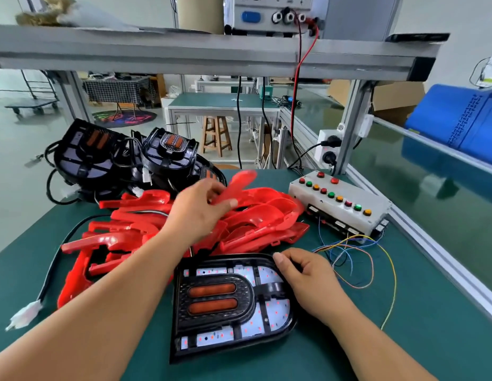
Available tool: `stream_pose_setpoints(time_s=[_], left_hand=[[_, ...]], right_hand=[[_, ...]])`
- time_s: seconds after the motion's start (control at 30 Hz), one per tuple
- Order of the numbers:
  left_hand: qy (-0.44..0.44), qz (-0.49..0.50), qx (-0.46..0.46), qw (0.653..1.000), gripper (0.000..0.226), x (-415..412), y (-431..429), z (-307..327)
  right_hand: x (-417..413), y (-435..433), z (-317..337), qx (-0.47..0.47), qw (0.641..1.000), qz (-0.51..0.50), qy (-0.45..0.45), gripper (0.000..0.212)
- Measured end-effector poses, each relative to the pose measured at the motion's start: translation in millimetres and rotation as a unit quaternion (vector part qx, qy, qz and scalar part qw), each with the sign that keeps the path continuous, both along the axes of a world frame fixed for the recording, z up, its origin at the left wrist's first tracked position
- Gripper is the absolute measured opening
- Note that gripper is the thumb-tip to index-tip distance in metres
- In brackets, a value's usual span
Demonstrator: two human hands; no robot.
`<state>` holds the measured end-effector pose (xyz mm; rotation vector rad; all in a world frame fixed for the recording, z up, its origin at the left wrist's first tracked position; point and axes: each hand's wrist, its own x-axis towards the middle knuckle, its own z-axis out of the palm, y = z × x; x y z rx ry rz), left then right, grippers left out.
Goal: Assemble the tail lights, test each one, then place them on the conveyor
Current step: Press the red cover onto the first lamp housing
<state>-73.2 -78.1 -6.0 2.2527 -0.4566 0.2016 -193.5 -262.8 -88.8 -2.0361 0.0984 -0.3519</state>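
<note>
We record the left hand [201, 207] with its grip closed on one red lens [240, 178], raised over the pile of red lenses [140, 229]. The right hand [305, 279] holds the rim of one black housing [231, 306], lying face up on the green surface [390, 339]. At least two further housings [170, 152] lie far left. One test box [349, 218] with eleven buttons sits to the right.

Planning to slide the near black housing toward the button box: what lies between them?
Head view: the right hand, gripping the housing at its corner, and loose coloured wires trailing from the button box.
</note>
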Motion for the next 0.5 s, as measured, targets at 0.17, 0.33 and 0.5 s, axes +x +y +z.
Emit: stream_pose_setpoints(time_s=[0.17,0.33,0.5], left_hand=[[-0.057,-0.126,-0.035,0.99,0.034,-50,19,22],[-0.118,-0.242,0.138,0.953,0.041,-108,53,-12],[-0.222,-0.244,0.231,0.915,0.038,-128,64,-30]], right_hand=[[2,-1,0,-0.042,0.999,-0.006,-0.004,0.033],[3,-2,-4,-0.022,1.0,0.001,-0.005,0.031],[4,-3,-3,-0.078,0.997,0.003,-0.019,0.039]])
